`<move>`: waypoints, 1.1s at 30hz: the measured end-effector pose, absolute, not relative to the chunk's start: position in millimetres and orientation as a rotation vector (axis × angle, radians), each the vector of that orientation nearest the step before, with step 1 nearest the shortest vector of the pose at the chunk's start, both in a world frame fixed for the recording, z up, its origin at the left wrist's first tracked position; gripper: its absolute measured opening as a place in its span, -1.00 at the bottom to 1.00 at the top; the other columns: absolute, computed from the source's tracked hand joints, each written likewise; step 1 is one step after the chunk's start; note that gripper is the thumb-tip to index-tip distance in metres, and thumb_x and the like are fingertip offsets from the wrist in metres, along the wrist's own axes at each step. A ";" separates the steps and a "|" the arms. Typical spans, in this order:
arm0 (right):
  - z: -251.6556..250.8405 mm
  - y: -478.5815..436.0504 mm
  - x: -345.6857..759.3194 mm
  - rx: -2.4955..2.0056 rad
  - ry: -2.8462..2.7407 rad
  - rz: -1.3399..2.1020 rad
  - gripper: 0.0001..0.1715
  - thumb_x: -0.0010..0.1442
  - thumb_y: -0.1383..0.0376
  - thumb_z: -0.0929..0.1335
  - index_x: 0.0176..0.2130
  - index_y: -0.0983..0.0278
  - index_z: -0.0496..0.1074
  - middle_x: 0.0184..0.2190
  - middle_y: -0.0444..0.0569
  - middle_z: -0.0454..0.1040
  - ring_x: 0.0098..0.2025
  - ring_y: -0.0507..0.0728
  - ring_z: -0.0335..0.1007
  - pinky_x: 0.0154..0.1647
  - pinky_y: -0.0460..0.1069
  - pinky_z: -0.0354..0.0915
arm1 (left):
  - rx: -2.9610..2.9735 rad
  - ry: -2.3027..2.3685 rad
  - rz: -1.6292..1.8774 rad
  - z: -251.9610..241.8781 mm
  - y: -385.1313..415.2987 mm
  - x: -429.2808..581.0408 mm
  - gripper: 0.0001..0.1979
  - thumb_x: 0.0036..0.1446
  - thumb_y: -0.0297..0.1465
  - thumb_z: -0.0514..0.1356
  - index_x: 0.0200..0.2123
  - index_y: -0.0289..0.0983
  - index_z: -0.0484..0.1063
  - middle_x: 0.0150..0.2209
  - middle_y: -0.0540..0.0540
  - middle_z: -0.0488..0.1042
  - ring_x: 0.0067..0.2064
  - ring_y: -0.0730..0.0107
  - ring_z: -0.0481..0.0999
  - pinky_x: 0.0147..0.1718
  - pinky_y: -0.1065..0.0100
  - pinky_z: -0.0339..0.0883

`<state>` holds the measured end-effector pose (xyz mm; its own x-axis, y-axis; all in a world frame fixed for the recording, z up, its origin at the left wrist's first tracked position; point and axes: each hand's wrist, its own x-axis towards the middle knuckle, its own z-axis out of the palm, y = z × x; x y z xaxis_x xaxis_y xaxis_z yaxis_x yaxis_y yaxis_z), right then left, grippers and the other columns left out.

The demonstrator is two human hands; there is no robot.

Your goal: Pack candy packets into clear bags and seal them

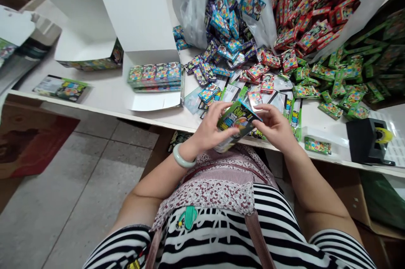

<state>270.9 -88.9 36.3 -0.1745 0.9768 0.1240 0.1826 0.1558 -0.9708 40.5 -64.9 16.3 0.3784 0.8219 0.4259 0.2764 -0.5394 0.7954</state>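
Note:
My left hand (213,127), with a pale bangle on its wrist, is closed around a green and black printed packet (236,119). The packet is tilted over the table's front edge. My right hand (274,127) has its thumb and fingers at the packet's right-hand edge, pinching there. Just beyond both hands lie more flat printed packets (232,91), partly covered by small boxes. Among these are a blue box (209,92) and a red box (267,83). What is inside the held packet is hidden.
An open white carton (156,102) holds stacked packs. Bags of blue and purple boxes (221,24) and red boxes (303,11) stand behind. Green boxes (351,70) spill at right, near a tape dispenser (367,140). One packet (61,88) lies at left.

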 end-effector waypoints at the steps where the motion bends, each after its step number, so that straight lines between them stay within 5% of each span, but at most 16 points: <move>1: 37.3 -87.5 268.4 -1.156 -1.481 1.064 -0.56 0.21 0.16 0.43 0.07 0.05 0.35 -0.23 -0.13 0.49 -0.29 0.05 0.47 -0.22 0.01 0.45 | 1.875 0.923 1.164 15.5 -67.7 46.2 -0.42 0.19 -0.10 0.29 0.19 -0.15 0.27 0.06 -0.21 0.41 0.06 0.16 0.48 0.04 0.11 0.46; 3: 37.0 -86.0 263.5 -1.147 -1.378 0.947 -0.50 0.17 0.21 0.46 0.08 0.00 0.32 -0.22 -0.16 0.50 -0.30 0.04 0.46 -0.23 -0.02 0.44 | 1.627 0.891 1.224 10.7 -73.0 56.7 -0.51 0.29 -0.20 0.22 0.23 -0.10 0.21 -0.02 -0.15 0.47 -0.03 0.27 0.53 -0.05 0.21 0.49; 6: 27.2 -89.1 256.3 -1.125 -1.242 0.896 -0.52 0.13 0.22 0.49 0.01 0.00 0.33 -0.26 -0.19 0.51 -0.29 0.04 0.48 -0.21 -0.03 0.45 | 1.423 0.871 1.284 -0.1 -79.9 65.8 -0.37 0.25 -0.24 0.27 0.30 -0.03 0.08 -0.11 -0.08 0.49 -0.10 0.31 0.56 -0.12 0.25 0.51; 15: 6.8 -102.0 254.9 -1.240 -1.259 0.984 -0.76 0.17 0.14 0.44 -0.16 0.16 0.48 -0.33 -0.13 0.52 -0.36 0.03 0.42 -0.28 -0.01 0.42 | 1.400 0.865 1.123 -4.6 -81.9 49.0 -0.56 0.16 -0.22 0.35 0.09 -0.09 0.37 -0.21 -0.02 0.48 -0.21 0.40 0.51 -0.29 0.39 0.43; 19: 23.4 -92.1 258.9 -1.173 -1.410 0.983 -0.82 0.22 0.13 0.41 -0.31 0.19 0.46 -0.30 -0.07 0.50 -0.23 0.07 0.44 -0.23 0.00 0.41 | 1.475 0.887 1.262 10.2 -72.5 45.8 -0.83 0.24 -0.25 0.29 -0.20 -0.20 0.43 -0.19 -0.04 0.52 -0.14 0.43 0.52 -0.13 0.36 0.43; 24: 42.5 -85.6 260.4 -1.140 -1.420 1.080 -0.73 0.16 0.15 0.46 -0.15 0.14 0.41 -0.30 -0.11 0.45 -0.24 0.08 0.44 -0.35 -0.04 0.41 | 1.454 0.886 1.280 26.4 -66.1 44.9 -0.82 0.25 -0.25 0.27 -0.15 -0.20 0.43 -0.23 -0.06 0.59 -0.17 0.40 0.59 -0.11 0.27 0.49; 28: 53.3 -86.6 260.7 -1.165 -1.622 0.993 -0.80 0.16 0.13 0.46 -0.30 0.18 0.45 -0.24 -0.03 0.47 -0.16 0.12 0.43 -0.36 -0.03 0.41 | 1.547 0.851 1.253 31.4 -65.7 43.5 -0.78 0.20 -0.20 0.31 -0.24 -0.23 0.52 -0.26 -0.09 0.58 -0.18 0.38 0.58 -0.15 0.28 0.49; 33: 63.2 -77.2 254.6 -1.209 -1.524 1.148 -0.67 0.08 0.05 0.50 -0.34 0.19 0.40 -0.37 -0.10 0.46 -0.36 0.06 0.40 -0.41 -0.02 0.37 | 1.471 0.896 1.229 43.0 -61.6 48.2 -0.84 0.14 -0.29 0.34 -0.36 -0.26 0.50 -0.37 -0.02 0.53 -0.33 0.46 0.50 -0.31 0.36 0.42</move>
